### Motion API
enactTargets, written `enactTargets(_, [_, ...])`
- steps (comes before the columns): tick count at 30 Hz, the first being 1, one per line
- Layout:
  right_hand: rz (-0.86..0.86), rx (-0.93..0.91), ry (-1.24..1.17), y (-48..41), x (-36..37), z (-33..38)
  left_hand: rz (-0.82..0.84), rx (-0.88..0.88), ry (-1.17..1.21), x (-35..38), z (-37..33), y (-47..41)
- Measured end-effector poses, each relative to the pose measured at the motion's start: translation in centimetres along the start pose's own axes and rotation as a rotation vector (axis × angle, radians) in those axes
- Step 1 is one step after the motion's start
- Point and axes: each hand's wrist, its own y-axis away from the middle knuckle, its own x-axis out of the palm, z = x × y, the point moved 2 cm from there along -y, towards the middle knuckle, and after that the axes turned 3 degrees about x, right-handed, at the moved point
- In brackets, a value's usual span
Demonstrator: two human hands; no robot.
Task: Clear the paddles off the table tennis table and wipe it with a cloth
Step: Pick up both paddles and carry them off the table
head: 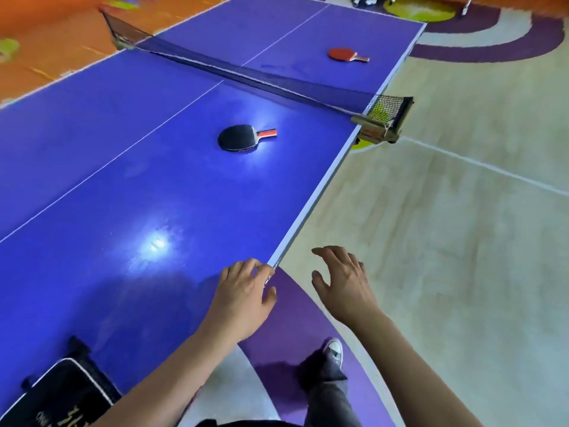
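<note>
Left hand (243, 300) low over the near right-hand edge of the table (123, 195), back up, fingers loosely curled with the tips right at the white edge strip. Nothing in it. Touching the edge or just hanging over it, hard to tell. Right hand (345, 285) just beside it but off the table, out over the floor (462, 241), fingers spread and relaxed, thumb out to the side, also empty. Both forearms bare, coming in from below.

Down between the arms, a grey trouser leg and a grey sneaker (334, 352) with a white toe cap, planted at the edge of a purple arc painted on the pale wood floor.

Further out on the blue top: black paddle (238, 137) lying flat on the near half, black face up, red-and-black handle pointing right, well apart from both hands and a bit short of the net (246, 72). Red paddle (345, 54) flat on the far half past the net, near the right edge, handle pointing right too. Net stretched straight across, clamp (381, 127) hooked on the right-hand edge, some yellow-green showing through the mesh there.

Down at the near left: black bag (67, 392) with white piping and gold lettering sitting on the table, partly cut off. Couple of bright light glares on the blue surface. Orange floor off to the far left.
</note>
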Motion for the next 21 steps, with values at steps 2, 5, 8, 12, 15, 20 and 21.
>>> enactTargets(2, [0.014,-0.034,-0.001,-3.6,-1.5,-1.8,-0.004,-0.030,0.006,0.1,-1.3,-3.1])
enactTargets(5, [0.061,-0.074,-0.001,-9.4,-4.0,-4.7,-0.007,-0.084,0.021,0.3,-3.4,-8.1])
enactTargets(8, [0.083,-0.139,0.005,-15.1,-6.2,-6.8,-0.017,-0.103,0.013,0.6,-5.6,-12.8])
enactTargets(12, [0.092,-0.177,0.010,-21.8,-8.8,-8.7,-0.015,-0.118,0.022,0.9,-8.4,-18.6])
enactTargets(15, [0.086,-0.212,0.011,-27.7,-10.6,-10.3,-0.061,-0.168,0.026,0.6,-9.5,-24.0])
enactTargets(20, [0.048,-0.219,0.019,-38.7,-13.6,-13.0,-0.108,-0.194,0.057,0.6,-9.6,-34.8])
enactTargets(21, [0.037,-0.224,0.022,-40.7,-14.2,-13.4,-0.124,-0.193,0.066,0.6,-9.5,-36.9])
